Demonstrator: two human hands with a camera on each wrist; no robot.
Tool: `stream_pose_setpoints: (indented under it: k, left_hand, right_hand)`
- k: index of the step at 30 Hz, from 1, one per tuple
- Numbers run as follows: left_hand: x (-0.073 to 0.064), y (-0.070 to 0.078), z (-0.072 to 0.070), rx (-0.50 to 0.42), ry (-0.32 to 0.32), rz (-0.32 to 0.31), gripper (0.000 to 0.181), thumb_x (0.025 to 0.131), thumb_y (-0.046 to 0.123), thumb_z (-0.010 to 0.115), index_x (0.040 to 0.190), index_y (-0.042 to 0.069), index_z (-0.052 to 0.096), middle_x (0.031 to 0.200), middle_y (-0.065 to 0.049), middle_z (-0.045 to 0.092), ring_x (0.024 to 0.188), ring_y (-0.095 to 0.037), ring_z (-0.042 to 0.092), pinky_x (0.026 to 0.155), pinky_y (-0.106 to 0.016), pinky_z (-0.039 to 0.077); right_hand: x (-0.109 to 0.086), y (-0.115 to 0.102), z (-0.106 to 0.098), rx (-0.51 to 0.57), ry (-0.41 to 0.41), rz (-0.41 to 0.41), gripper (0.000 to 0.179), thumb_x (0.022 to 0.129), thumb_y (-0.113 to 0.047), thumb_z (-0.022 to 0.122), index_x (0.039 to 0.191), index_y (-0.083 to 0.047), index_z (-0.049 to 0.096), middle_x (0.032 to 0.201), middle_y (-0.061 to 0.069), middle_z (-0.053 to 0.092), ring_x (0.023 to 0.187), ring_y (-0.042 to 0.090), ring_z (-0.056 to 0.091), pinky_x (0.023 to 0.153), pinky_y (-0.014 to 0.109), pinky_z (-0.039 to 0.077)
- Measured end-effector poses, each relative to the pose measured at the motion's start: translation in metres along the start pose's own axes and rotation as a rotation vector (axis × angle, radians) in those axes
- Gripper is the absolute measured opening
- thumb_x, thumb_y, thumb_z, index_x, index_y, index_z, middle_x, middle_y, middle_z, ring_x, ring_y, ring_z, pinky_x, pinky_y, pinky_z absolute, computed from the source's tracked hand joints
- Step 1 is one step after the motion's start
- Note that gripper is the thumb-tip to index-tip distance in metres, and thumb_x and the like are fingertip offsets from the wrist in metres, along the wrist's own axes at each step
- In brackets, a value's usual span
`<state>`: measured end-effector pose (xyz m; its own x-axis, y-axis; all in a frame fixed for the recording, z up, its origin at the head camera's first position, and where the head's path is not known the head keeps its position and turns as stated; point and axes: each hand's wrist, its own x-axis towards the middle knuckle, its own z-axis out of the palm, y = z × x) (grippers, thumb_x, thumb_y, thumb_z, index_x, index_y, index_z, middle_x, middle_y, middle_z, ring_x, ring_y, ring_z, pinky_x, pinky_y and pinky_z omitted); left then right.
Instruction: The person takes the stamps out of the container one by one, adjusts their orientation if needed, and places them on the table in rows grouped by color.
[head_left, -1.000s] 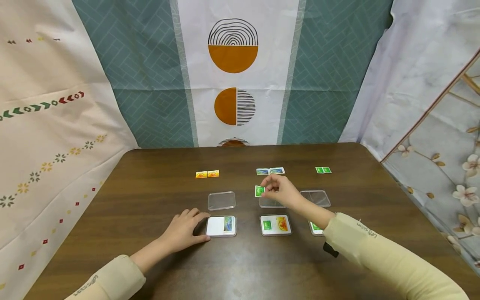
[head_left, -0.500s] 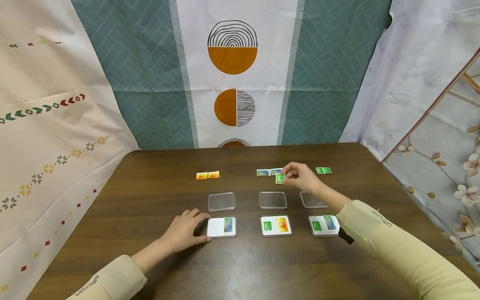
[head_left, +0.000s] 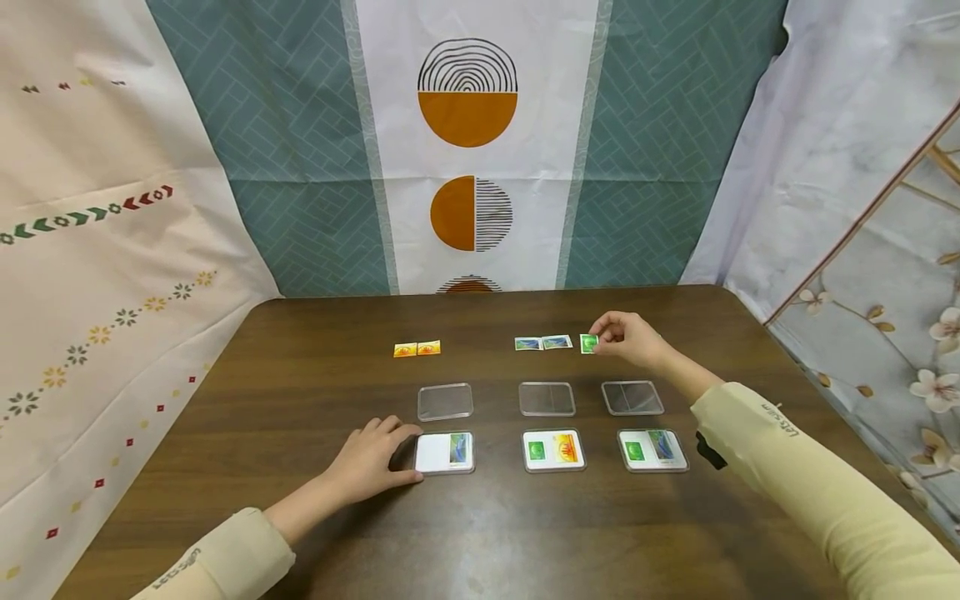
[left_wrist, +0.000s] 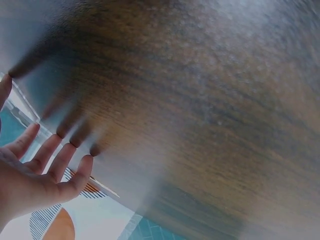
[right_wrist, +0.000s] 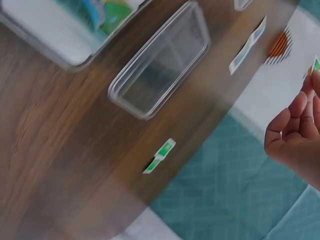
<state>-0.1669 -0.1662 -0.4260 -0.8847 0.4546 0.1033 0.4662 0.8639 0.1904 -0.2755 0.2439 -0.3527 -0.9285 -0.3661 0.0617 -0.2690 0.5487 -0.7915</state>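
One green stamp (head_left: pixel 587 344) is being pinched by the right hand (head_left: pixel 632 339) near two blue stamps (head_left: pixel 557 342), while the left hand (head_left: pixel 369 461) is touching a case (head_left: pixel 432 454) with loose fingers, and this seeming placing step is probably needing a gentle let-go next.

Right hand (head_left: pixel 630 340): shifted right and farther back.
Green stamp (head_left: pixel 588 343): carried along, now right of blue stamps (head_left: pixel 553 342).
Right case (head_left: pixel 648 462): now unobscured.

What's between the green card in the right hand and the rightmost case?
The head view shows a clear plastic tray or lid lying between the green card and the rightmost case.
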Motion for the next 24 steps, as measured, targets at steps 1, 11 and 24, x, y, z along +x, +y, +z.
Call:
stream_pose_setpoints:
  k: [1, 11, 24]
  left_hand:
    - [0.000, 0.000, 0.001, 0.000, -0.001, -0.002, 0.059, 0.070, 0.044, 0.079, 0.118, 0.014, 0.061, 0.100, -0.002, 0.059, 0.092, -0.025, 0.055, 0.072, -0.047, 0.047]
    - [0.000, -0.001, 0.001, -0.003, -0.003, -0.004, 0.059, 0.071, 0.046, 0.078, 0.118, 0.014, 0.061, 0.101, -0.002, 0.059, 0.094, -0.026, 0.055, 0.072, -0.048, 0.047]
    - [-0.001, 0.002, -0.001, -0.014, -0.003, -0.005, 0.058, 0.071, 0.042, 0.079, 0.118, 0.013, 0.060, 0.102, -0.003, 0.059, 0.094, -0.026, 0.055, 0.073, -0.048, 0.046]
  right_hand:
    - [0.000, 0.003, -0.003, -0.006, -0.001, 0.003, 0.023, 0.084, 0.004, 0.064, 0.104, 0.011, 0.054, 0.076, 0.009, 0.060, 0.065, 0.008, 0.050, 0.061, 0.022, 0.041]
    - [0.000, 0.030, -0.030, -0.045, 0.051, 0.023, 0.026, 0.083, 0.004, 0.065, 0.104, 0.014, 0.055, 0.072, 0.003, 0.060, 0.063, 0.006, 0.050, 0.060, 0.021, 0.042]
    - [0.009, 0.061, -0.045, -0.140, 0.120, 0.084, 0.028, 0.084, 0.000, 0.066, 0.106, 0.014, 0.056, 0.071, 0.000, 0.058, 0.058, -0.001, 0.046, 0.053, 0.019, 0.039]
